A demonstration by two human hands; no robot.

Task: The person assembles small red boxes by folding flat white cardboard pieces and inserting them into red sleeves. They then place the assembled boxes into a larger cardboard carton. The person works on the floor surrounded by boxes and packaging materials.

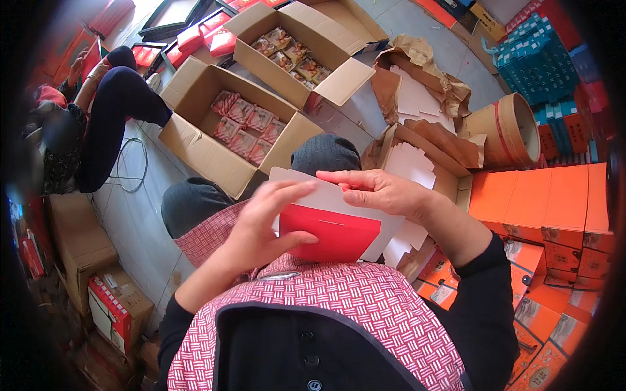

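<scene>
In front of my apron I have a partly folded cardboard box [332, 231], with a red panel, a small slit in it and white inner flaps. My right hand [385, 192] pinches its upper white edge between thumb and fingers. My left hand [267, 225] is at the box's left side, slightly blurred, its fingers stretched over the white flap and the thumb spread apart over the red panel. Whether that thumb touches the panel I cannot tell. The underside of the box is hidden.
Ahead stand two open cartons, one with red-and-white packets [244, 124], the other with brownish packets [290, 55]. White card blanks [411, 166] lie in a carton at right. Orange boxes [535, 199] and a round drum [502, 133] stand beyond. Another person [124, 104] sits at far left.
</scene>
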